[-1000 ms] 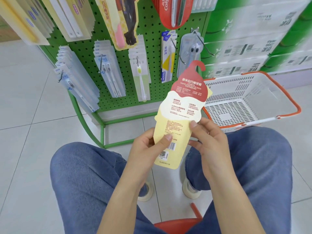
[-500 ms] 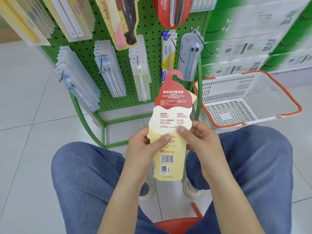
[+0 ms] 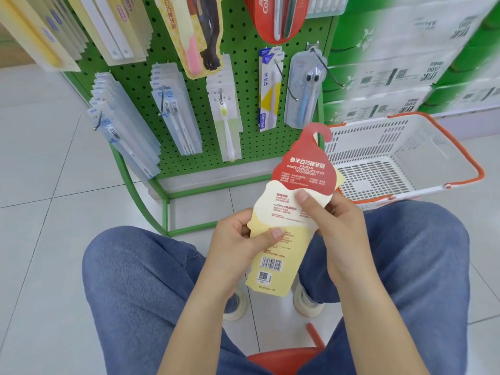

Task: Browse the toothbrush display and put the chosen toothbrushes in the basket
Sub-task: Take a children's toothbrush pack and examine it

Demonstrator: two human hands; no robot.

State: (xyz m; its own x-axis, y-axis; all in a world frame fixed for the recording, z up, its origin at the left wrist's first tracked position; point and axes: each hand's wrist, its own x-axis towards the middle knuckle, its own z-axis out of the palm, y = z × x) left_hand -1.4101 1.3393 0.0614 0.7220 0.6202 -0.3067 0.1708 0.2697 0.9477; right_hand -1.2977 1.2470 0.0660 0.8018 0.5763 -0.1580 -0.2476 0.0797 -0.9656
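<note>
Between both sets of fingers, toothbrush pack (image 3: 290, 212), back side up, tilted. Left hand (image 3: 238, 239) pinching lower left edge, thumb on the face; right hand (image 3: 335, 220) gripping right edge, thumb higher up. Beyond right fingers, white basket (image 3: 438, 147); beyond left fingers, green pegboard display (image 3: 243, 85).

We have a single wide-angle view, worn on the head and aimed forward and down from a seated height. It looks close over both hands (image 3: 270, 239) and our knees (image 3: 140, 269), with the green pegboard rack (image 3: 243, 147) just ahead and the basket (image 3: 476, 171) at right; straight lines bend toward the edges.
</note>
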